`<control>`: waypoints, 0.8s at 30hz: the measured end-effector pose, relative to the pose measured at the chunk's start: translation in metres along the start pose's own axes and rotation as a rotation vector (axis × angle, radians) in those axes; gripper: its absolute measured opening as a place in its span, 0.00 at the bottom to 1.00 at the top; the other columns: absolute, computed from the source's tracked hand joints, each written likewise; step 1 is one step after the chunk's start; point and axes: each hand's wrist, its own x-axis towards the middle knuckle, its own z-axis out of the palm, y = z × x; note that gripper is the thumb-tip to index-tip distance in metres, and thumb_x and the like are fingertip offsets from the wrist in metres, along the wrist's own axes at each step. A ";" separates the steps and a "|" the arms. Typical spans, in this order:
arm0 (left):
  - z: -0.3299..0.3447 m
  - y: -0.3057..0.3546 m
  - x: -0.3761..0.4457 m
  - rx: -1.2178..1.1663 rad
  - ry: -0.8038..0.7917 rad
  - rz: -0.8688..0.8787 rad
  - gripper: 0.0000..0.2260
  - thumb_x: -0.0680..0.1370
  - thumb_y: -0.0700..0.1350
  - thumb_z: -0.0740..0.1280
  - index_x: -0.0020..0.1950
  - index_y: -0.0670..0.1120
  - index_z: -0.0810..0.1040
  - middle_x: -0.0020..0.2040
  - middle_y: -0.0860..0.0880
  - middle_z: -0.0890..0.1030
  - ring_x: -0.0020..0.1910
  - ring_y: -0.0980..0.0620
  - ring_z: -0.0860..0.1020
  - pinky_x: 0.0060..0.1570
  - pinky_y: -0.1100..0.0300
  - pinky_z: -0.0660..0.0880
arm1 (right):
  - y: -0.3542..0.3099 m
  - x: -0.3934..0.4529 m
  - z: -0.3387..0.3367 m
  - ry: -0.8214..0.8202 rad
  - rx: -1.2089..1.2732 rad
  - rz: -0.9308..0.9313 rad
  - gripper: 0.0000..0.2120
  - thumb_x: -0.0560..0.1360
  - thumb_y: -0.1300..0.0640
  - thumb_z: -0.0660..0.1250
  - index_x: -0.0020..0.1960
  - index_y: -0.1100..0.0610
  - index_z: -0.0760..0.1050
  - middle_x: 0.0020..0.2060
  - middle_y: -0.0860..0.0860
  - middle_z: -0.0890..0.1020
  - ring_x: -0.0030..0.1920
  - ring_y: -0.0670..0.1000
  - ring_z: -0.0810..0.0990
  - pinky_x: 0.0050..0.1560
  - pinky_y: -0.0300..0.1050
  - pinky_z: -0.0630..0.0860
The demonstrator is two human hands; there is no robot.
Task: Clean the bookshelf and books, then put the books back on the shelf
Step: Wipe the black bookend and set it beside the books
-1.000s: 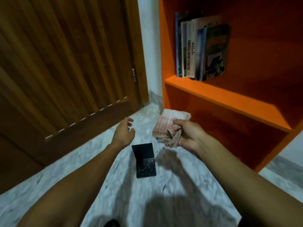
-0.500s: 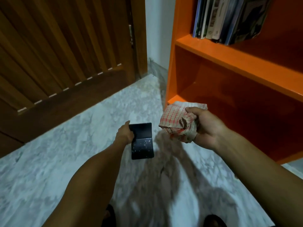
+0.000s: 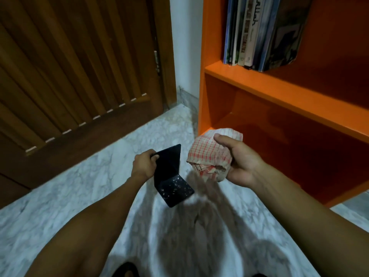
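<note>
My left hand [image 3: 144, 165] grips the upright flap of a black L-shaped metal bookend [image 3: 172, 177], which is tilted above the marble floor; its lower flap shows white specks. My right hand [image 3: 242, 160] holds a bunched red-and-white checked cloth [image 3: 210, 155] just right of the bookend, in front of the orange bookshelf [image 3: 283, 92]. Several books [image 3: 261, 33] stand upright at the left end of the upper shelf. The lower compartment holds nothing that I can see.
A brown slatted wooden door [image 3: 75, 76] fills the left side, with a white wall strip [image 3: 185, 47] between it and the shelf. The floor is grey-white marble [image 3: 83, 196]. Dark footwear tips [image 3: 125, 269] show at the bottom edge.
My left hand reached down, took hold of the bookend standing on the floor and lifted it at a tilt. My view dropped lower; the cloth stays in my right hand.
</note>
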 end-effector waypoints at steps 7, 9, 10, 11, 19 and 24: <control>-0.122 0.067 -0.041 -0.209 0.023 0.147 0.11 0.84 0.44 0.61 0.46 0.43 0.81 0.41 0.42 0.83 0.38 0.45 0.83 0.45 0.46 0.83 | 0.004 -0.016 0.021 0.041 0.056 -0.161 0.12 0.83 0.59 0.59 0.61 0.64 0.76 0.56 0.62 0.84 0.53 0.59 0.84 0.49 0.57 0.79; -0.145 0.084 -0.069 -0.332 0.025 0.131 0.12 0.84 0.43 0.60 0.48 0.42 0.81 0.41 0.42 0.83 0.36 0.45 0.82 0.43 0.49 0.83 | 0.003 -0.022 0.035 0.039 0.073 -0.262 0.14 0.84 0.55 0.58 0.62 0.62 0.75 0.59 0.60 0.82 0.58 0.58 0.82 0.59 0.57 0.78; -0.153 0.089 -0.083 -0.391 0.026 0.112 0.12 0.85 0.42 0.59 0.48 0.42 0.81 0.41 0.41 0.82 0.35 0.46 0.82 0.40 0.51 0.83 | 0.000 -0.026 0.046 0.035 0.070 -0.326 0.13 0.84 0.54 0.58 0.62 0.60 0.74 0.60 0.58 0.82 0.61 0.58 0.81 0.64 0.57 0.75; -0.157 0.094 -0.096 -0.443 0.027 0.086 0.12 0.85 0.42 0.59 0.50 0.41 0.81 0.42 0.41 0.83 0.34 0.46 0.81 0.39 0.54 0.82 | -0.002 -0.030 0.058 0.041 0.048 -0.393 0.13 0.84 0.53 0.57 0.62 0.58 0.74 0.60 0.57 0.81 0.61 0.58 0.80 0.66 0.57 0.74; -0.151 0.124 -0.149 -0.670 -0.018 0.070 0.12 0.85 0.41 0.57 0.54 0.42 0.81 0.49 0.41 0.84 0.38 0.44 0.85 0.42 0.54 0.83 | 0.042 -0.017 0.125 0.167 -0.837 -0.809 0.27 0.82 0.57 0.58 0.77 0.37 0.59 0.80 0.47 0.56 0.79 0.52 0.53 0.78 0.58 0.51; -0.149 0.123 -0.155 -0.608 0.051 0.172 0.12 0.85 0.40 0.58 0.55 0.43 0.82 0.42 0.47 0.84 0.30 0.58 0.81 0.34 0.64 0.78 | 0.081 -0.026 0.126 0.091 -0.897 -0.975 0.41 0.74 0.79 0.54 0.78 0.45 0.62 0.81 0.45 0.51 0.80 0.49 0.43 0.79 0.47 0.47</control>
